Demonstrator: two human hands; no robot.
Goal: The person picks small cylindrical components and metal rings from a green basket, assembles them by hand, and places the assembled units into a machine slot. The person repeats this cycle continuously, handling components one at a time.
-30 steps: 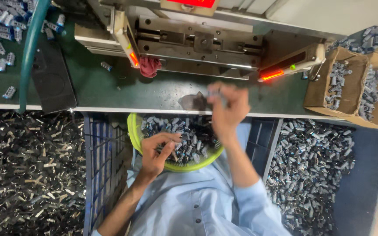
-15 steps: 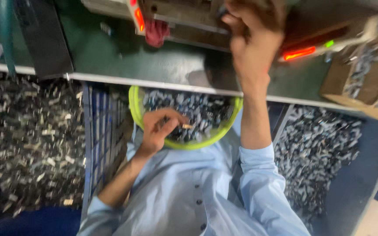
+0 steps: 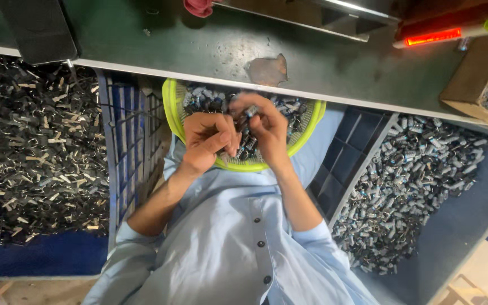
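picking small metal parts (image 3: 244,148) from the yellow-green basket (image 3: 171,110) in the lap; the left hand (image 3: 207,138) is curled round some, the right hand (image 3: 264,127) pinches one at its fingertips. pairing them looks underway, calling for fine fingerwork. green tabletop (image 3: 210,51) edge just above; bins crowd both sides.

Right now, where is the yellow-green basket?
In the head view the yellow-green basket sits in the person's lap at centre, just below the green workbench edge, under the left hand and the right hand.
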